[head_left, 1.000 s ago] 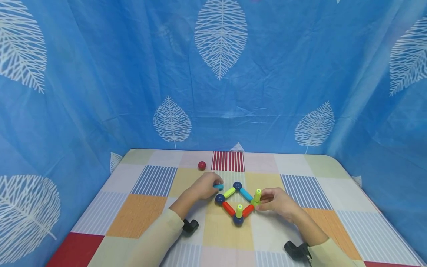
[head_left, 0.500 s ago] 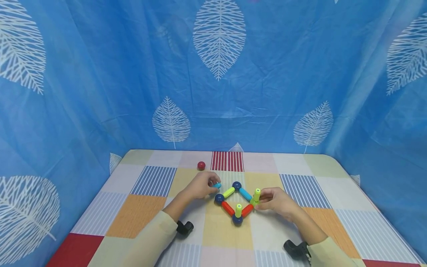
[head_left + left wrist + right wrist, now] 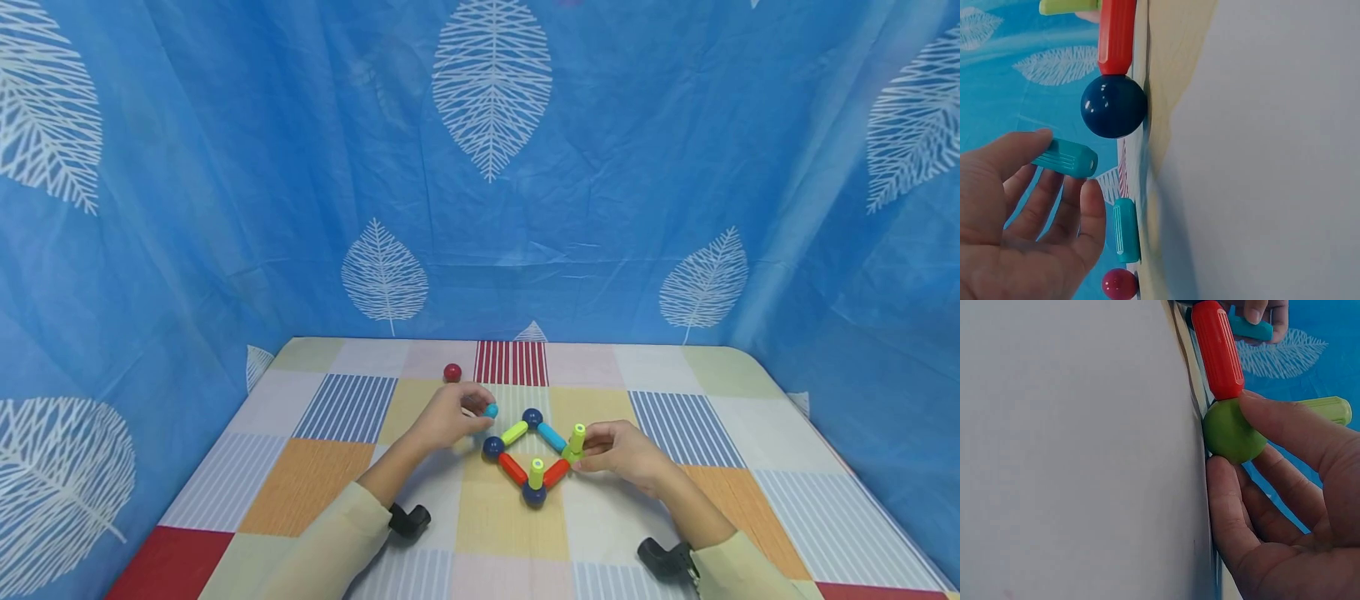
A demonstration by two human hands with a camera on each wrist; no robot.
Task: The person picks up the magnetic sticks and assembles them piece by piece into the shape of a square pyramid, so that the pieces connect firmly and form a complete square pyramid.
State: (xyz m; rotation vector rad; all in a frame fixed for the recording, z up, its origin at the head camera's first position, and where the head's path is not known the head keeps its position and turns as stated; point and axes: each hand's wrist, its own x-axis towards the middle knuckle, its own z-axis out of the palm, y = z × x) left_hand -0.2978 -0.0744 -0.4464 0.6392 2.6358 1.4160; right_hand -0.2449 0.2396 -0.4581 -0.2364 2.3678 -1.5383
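My left hand [image 3: 450, 417] pinches a turquoise magnetic rod [image 3: 1069, 157] between thumb and fingers, just off the table. The rod is apart from the navy ball [image 3: 1114, 106] at the left corner of a diamond of rods and balls. At the right corner, my right hand [image 3: 626, 454] grips a green ball [image 3: 1233, 431] with thumb and fingertips. A red rod [image 3: 1217, 350] joins that ball. One yellow-green rod [image 3: 577, 437] stands up from the green ball, another [image 3: 536, 473] from the front navy ball [image 3: 534, 496].
A red ball [image 3: 452, 372] lies behind my left hand. Near it, a second turquoise rod [image 3: 1126, 230] shows in the left wrist view. The diamond's far side has a navy ball [image 3: 532, 418], a yellow-green rod [image 3: 514, 432] and a blue rod [image 3: 552, 437].
My left hand has drawn slightly left and turned its rod, which now shows its end to the head view. The right hand and the diamond stay put.
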